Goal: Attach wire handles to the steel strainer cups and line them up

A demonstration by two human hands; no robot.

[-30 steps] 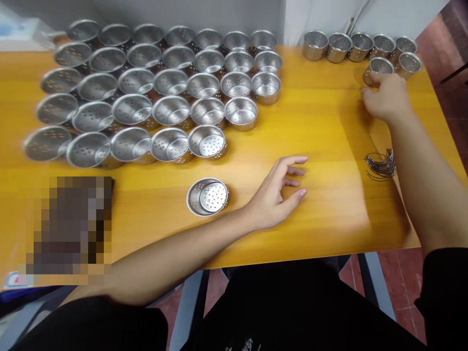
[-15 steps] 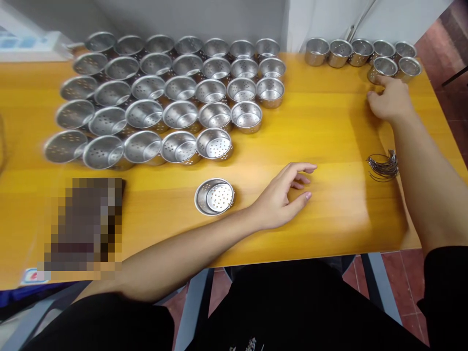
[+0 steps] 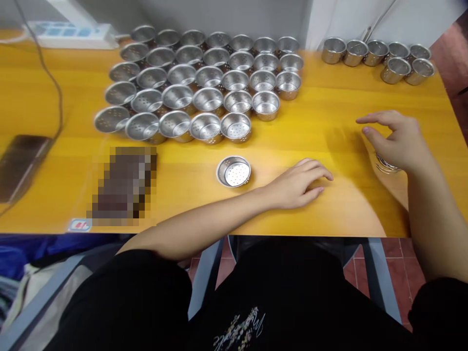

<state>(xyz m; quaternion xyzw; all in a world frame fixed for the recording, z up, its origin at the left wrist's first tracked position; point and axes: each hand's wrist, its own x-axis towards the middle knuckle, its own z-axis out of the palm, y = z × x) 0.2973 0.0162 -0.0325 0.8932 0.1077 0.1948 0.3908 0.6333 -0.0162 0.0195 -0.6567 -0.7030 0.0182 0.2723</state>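
Note:
My left hand [image 3: 302,181] rests palm down on the yellow table [image 3: 321,117], fingers loosely curled, holding nothing. A single perforated steel cup [image 3: 234,171] stands just to its left. My right hand [image 3: 397,139] hovers over a bundle of wire rings [image 3: 383,165], fingers spread and bent, and its palm partly hides the rings. Several small steel cups [image 3: 376,52] stand in a row at the far right, beyond my right hand.
A large block of several perforated steel cups [image 3: 204,83] fills the back middle of the table. A blurred dark patch [image 3: 122,183] lies at front left, a dark flat device [image 3: 20,163] with a cable at the left edge, and a power strip [image 3: 69,34] at the back.
My right hand has left the small cups at the far right and come back toward me over the wire rings. My left hand has flattened onto the table. The view has shifted left.

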